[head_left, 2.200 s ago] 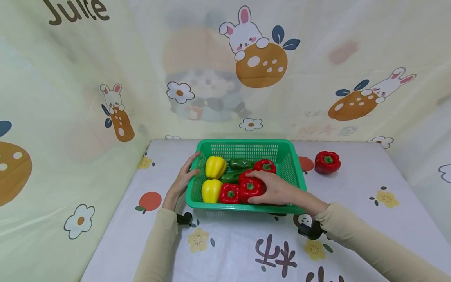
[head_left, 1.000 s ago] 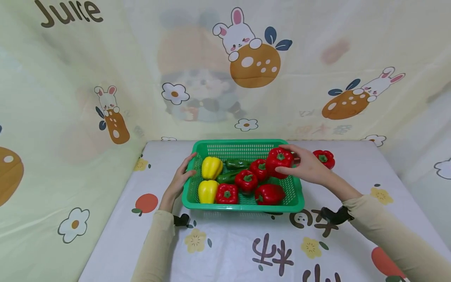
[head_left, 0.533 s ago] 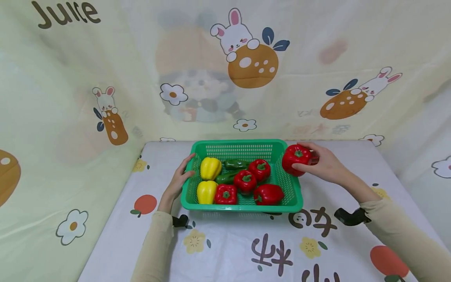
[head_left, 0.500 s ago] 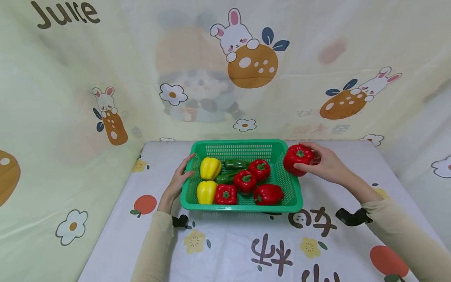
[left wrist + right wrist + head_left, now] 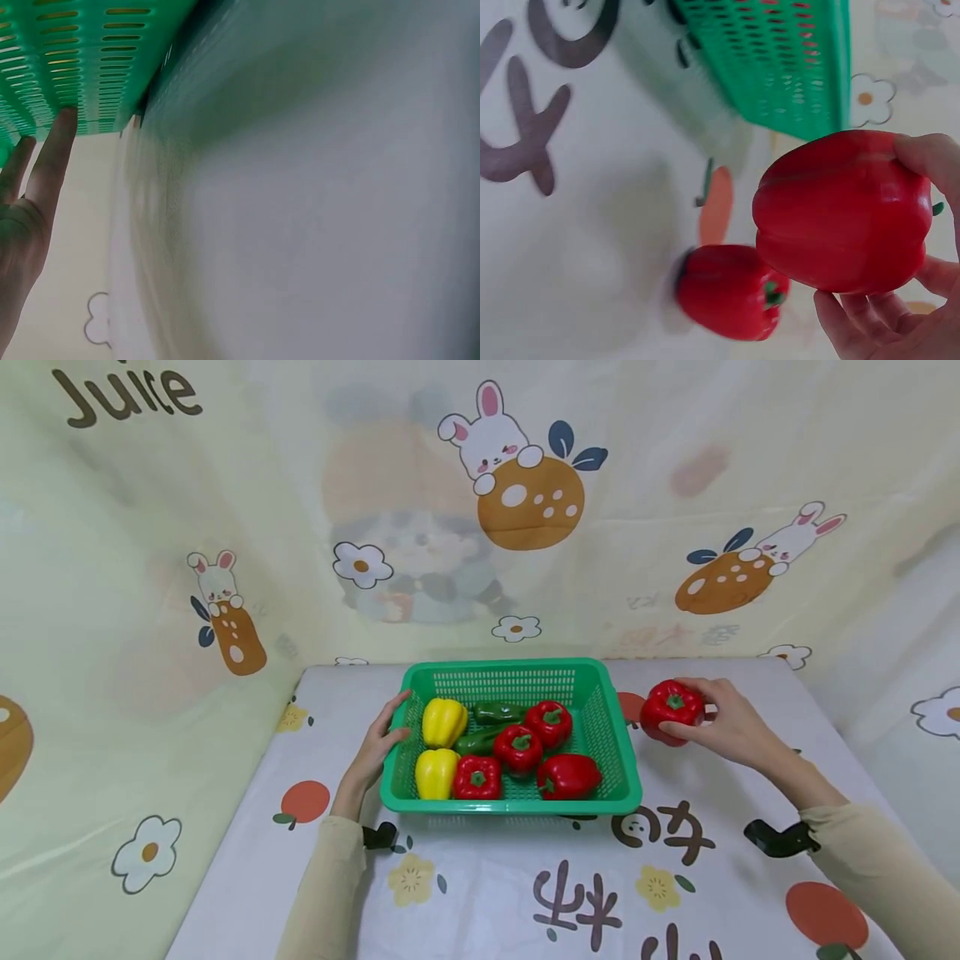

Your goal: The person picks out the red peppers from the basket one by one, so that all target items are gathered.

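Note:
My right hand point(image 5: 723, 718) grips a red bell pepper point(image 5: 672, 712) outside the basket's right wall, its green stem facing up. In the right wrist view the held pepper point(image 5: 840, 214) appears close up, above the table. Another red bell pepper point(image 5: 731, 291) lies on the table beyond it, hidden in the head view. The left hand point(image 5: 372, 752) touches the left side of a green basket point(image 5: 517, 807); in the left wrist view its straight fingers point(image 5: 54, 161) rest against the outer wall. Inside are yellow bell peppers point(image 5: 444, 722), dark green peppers point(image 5: 498, 712) and several red bell peppers point(image 5: 550, 724).
A white printed tablecloth point(image 5: 465, 893) covers the table. Behind it hangs a cream curtain point(image 5: 615, 577) with rabbit and flower prints, and another side of it closes off the left. Small black wrist cameras point(image 5: 780, 839) sit on both wrists.
My right hand has lifted a red bell pepper from the basket and carried it right, over the rim, then lower beside the basket. The left hand stays at the basket's left side.

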The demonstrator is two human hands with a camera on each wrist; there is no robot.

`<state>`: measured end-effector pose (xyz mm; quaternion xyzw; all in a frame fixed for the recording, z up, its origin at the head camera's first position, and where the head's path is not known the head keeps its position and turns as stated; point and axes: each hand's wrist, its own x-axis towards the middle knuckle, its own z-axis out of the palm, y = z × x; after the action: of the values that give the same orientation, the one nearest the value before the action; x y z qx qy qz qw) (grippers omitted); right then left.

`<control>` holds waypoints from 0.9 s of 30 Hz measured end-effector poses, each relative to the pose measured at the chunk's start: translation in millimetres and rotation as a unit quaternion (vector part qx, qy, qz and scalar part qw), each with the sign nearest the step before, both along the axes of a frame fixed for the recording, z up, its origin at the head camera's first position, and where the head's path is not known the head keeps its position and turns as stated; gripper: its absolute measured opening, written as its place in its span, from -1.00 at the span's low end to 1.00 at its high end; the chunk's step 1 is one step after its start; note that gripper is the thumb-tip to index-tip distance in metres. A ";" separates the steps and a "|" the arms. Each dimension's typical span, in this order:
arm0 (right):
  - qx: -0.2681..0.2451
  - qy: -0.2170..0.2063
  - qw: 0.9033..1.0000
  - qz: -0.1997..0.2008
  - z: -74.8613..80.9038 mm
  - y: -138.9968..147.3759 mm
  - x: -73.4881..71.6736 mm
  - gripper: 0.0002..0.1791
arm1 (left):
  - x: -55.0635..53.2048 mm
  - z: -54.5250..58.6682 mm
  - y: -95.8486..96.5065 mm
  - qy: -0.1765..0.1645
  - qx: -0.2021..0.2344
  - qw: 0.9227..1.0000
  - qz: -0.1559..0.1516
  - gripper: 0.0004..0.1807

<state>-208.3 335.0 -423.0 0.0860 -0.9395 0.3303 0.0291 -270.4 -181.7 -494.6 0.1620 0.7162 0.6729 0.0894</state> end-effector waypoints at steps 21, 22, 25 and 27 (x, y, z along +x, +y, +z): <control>0.039 -0.078 0.996 0.000 -38.9 30.3 -3.3 -0.04 | 0.2 -1.2 0.2 -0.005 -0.003 1.000 0.006 -0.29; 0.041 -0.078 0.996 0.000 -39.8 31.0 -3.8 -0.05 | 0.0 -1.3 0.0 -0.005 -0.003 1.000 0.006 -0.29; 0.047 -0.080 0.996 0.004 -42.3 33.1 -5.1 -0.05 | -0.7 -1.5 -0.5 -0.004 -0.003 1.000 0.006 -0.29; 0.049 -0.079 0.996 0.006 -44.0 33.8 -5.3 -0.06 | -1.6 -1.9 -0.7 -0.005 -0.002 1.000 0.004 -0.29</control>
<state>-213.6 368.8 -467.0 0.0663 -0.9533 0.2903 -0.0515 -272.0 -182.4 -496.5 0.1555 0.7182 0.6723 0.0901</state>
